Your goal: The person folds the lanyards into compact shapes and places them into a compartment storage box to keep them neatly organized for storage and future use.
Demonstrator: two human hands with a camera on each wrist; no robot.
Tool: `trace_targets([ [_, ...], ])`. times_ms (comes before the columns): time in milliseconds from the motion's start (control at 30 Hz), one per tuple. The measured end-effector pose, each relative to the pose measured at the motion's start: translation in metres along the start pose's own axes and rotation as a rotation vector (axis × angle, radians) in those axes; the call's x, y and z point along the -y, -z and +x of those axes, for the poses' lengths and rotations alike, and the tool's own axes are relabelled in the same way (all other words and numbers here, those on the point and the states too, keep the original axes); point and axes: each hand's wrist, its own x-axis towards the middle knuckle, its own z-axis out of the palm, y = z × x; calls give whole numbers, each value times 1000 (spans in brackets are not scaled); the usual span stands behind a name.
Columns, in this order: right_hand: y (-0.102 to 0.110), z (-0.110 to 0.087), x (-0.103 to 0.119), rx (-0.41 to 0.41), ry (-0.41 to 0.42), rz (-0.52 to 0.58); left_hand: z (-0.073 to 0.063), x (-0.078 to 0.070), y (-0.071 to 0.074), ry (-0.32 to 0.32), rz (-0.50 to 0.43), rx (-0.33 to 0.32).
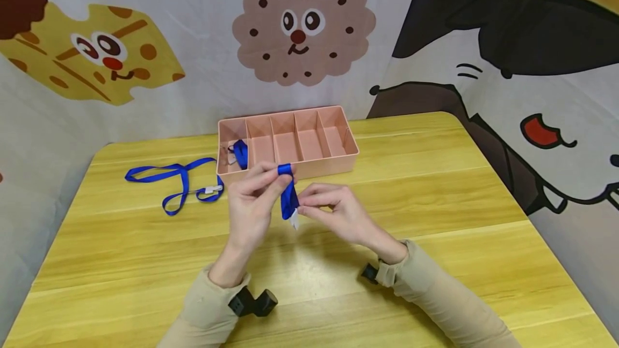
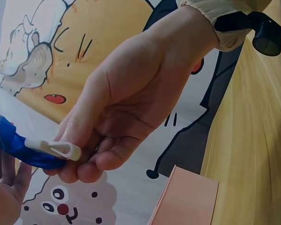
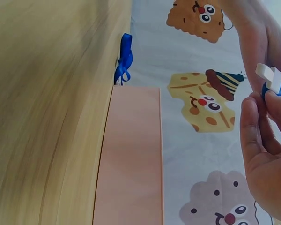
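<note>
Between the two hands is a folded blue lanyard [image 1: 288,200], held up above the table in front of the organizer box. My left hand [image 1: 250,208] pinches its top end between thumb and fingers. Lower down, my right hand [image 1: 340,211] pinches the strap's edge with thumb and fingertips, beside the lanyard's white clip [image 1: 294,220]. In the left wrist view the white plastic clip [image 2: 56,148] sticks out along the blue strap [image 2: 33,154]. The right wrist view catches the clip [image 3: 270,77] just above the right fingertips; part of the strap is cut off there.
Behind the hands stands a pink box [image 1: 316,165] with several compartments. Its leftmost one contains a folded blue lanyard [image 1: 240,153]. Another blue lanyard [image 1: 185,179] lies loosely looped on the wooden table [image 1: 121,262], left of the box. A cartoon-printed cloth [image 1: 203,20] hangs behind.
</note>
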Motion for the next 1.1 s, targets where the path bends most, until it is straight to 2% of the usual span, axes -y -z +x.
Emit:
trace_targets([
  [267, 3, -2, 1, 87, -7, 16, -1, 3, -1, -53, 93, -21],
  [367, 6, -2, 1, 95, 12, 7, -1, 4, -2, -63, 91, -21],
  [567, 10, -2, 8, 5, 15, 27, -2, 6, -5, -60, 80, -18],
  [767, 6, -3, 16, -37, 19, 39, -3, 7, -7, -44, 117, -40],
  [933, 3, -1, 21, -94, -29, 80, -3, 9, -6, -21, 146, -49],
  [1100, 3, 0, 25, -111, -78, 134, -3, 11, -5, -9, 153, -38],
])
